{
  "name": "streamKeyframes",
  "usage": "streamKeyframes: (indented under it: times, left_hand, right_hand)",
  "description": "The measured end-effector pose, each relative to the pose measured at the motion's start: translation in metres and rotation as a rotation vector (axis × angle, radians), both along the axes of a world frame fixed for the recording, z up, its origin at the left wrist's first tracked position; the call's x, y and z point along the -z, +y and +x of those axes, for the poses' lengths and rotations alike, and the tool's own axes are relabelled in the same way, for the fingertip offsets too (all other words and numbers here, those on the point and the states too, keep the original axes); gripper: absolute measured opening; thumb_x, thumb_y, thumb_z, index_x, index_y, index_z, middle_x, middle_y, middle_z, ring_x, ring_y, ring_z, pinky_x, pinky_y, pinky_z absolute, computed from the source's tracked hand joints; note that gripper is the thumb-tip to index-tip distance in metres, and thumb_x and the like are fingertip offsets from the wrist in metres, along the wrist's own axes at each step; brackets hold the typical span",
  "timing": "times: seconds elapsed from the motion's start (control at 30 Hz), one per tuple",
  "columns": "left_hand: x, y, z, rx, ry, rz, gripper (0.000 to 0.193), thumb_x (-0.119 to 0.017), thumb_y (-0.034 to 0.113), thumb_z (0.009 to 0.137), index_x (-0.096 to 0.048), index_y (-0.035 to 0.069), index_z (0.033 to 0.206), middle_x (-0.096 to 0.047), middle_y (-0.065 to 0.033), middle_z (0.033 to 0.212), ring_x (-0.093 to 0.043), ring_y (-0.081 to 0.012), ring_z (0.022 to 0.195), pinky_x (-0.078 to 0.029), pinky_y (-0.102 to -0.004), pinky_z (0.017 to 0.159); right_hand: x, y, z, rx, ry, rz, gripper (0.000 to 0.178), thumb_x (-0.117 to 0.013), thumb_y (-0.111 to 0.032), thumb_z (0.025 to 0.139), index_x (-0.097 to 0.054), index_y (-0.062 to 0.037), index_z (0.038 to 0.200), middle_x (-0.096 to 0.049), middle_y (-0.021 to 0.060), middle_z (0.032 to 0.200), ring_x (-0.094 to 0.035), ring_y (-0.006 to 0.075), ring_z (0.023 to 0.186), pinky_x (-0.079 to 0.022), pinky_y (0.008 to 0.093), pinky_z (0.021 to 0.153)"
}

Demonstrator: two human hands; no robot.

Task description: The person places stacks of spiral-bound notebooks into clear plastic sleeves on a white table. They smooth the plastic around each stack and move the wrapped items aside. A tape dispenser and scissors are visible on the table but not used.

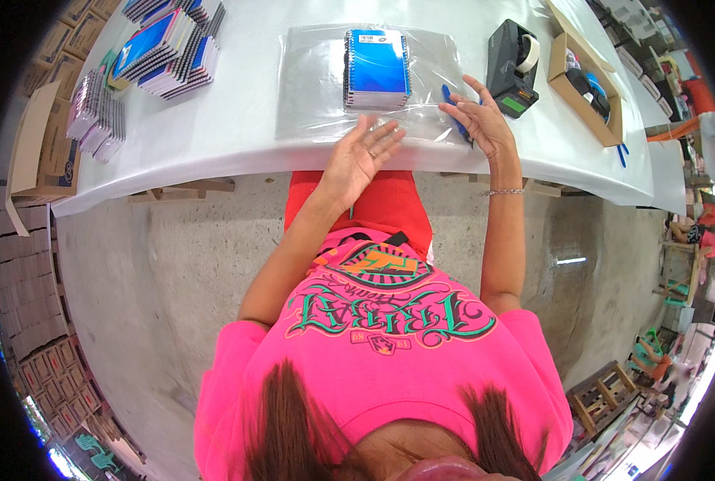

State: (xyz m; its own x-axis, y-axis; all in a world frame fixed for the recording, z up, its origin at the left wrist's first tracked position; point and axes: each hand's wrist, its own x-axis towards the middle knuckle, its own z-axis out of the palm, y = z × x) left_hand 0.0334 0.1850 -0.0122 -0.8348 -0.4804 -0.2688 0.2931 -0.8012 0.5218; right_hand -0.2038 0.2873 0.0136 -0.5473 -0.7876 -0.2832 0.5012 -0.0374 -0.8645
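A neat stack of spiral notebooks (379,68) with a blue cover on top lies on a clear plastic sheet (309,92) on the table. Just below its near edge is my left hand (359,160), palm turned up, fingers apart and empty. My right hand (485,120) hovers over the sheet's right side with fingers spread. Under its fingertips lies a slim blue pen-like tool (460,124), partly covered by them; no grip on it shows. A black tape dispenser (511,72) with a pale roll stands right of that hand.
More spiral notebooks (161,48) are piled at the far left, with another notebook stack (97,116) nearer. An open carton (45,152) stands by the left table edge. At right, a shallow cardboard box (586,88) holds dark and blue items. The white-covered table's front edge (237,168) curves before me.
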Motion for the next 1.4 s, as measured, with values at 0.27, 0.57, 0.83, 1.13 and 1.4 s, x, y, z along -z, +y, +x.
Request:
streamKeyframes:
  times: [0.27,0.57,0.83,1.13,1.4]
  left_hand:
    - [-0.011,-0.037,0.023,-0.218,-0.796,-1.450,0.052,-0.073,0.018,0.083,-0.050,0.014,0.129,-0.049,-0.0155,0.116,-0.063,-0.0291,0.099,-0.053,-0.0400,0.082]
    - [-0.027,-0.068,0.020,-0.295,-1.092,-1.665,0.025,-0.073,0.031,0.082,-0.069,0.011,0.096,-0.054,-0.0102,0.107,-0.060,-0.0289,0.098,-0.050,-0.0413,0.079]
    - [-0.014,-0.095,0.014,-0.322,-0.910,-1.486,0.024,-0.073,0.029,0.081,-0.070,0.010,0.095,-0.056,-0.0098,0.109,-0.062,-0.0296,0.087,-0.050,-0.0415,0.077]
    - [-0.014,-0.093,0.059,-0.329,-1.139,-1.694,0.022,-0.073,0.023,0.082,-0.073,0.016,0.103,-0.053,-0.0089,0.103,-0.058,-0.0211,0.091,-0.047,-0.0332,0.080]
    - [0.003,-0.060,0.052,-0.517,-0.606,-1.138,0.017,-0.071,0.019,0.086,-0.074,0.009,0.100,-0.054,-0.0084,0.094,-0.059,-0.0191,0.083,-0.047,-0.0293,0.070]
  right_hand:
    - [0.007,0.004,-0.005,0.043,-0.023,-0.055,0.062,-0.046,0.017,0.083,-0.029,0.0033,0.141,-0.042,0.0257,0.121,-0.066,0.0363,0.098,-0.061,0.0278,0.086]
    - [0.008,0.004,-0.003,0.047,0.049,0.000,0.055,-0.043,0.016,0.084,-0.033,0.0073,0.137,-0.043,0.0257,0.120,-0.066,0.0389,0.098,-0.061,0.0289,0.087]
    - [0.002,0.001,0.002,0.059,0.108,0.061,0.051,-0.043,0.014,0.084,-0.036,0.0092,0.135,-0.047,0.0234,0.116,-0.067,0.0372,0.095,-0.062,0.0300,0.083]
    - [0.007,0.009,0.006,0.078,0.497,0.124,0.051,-0.054,0.007,0.085,-0.043,-0.0012,0.135,-0.049,0.0196,0.113,-0.069,0.0250,0.087,-0.060,0.0288,0.078]
    - [-0.020,0.006,0.027,-0.018,0.977,0.263,0.043,-0.053,0.002,0.086,-0.054,-0.0082,0.128,-0.055,0.0135,0.114,-0.064,0.0170,0.082,-0.049,0.0247,0.073]
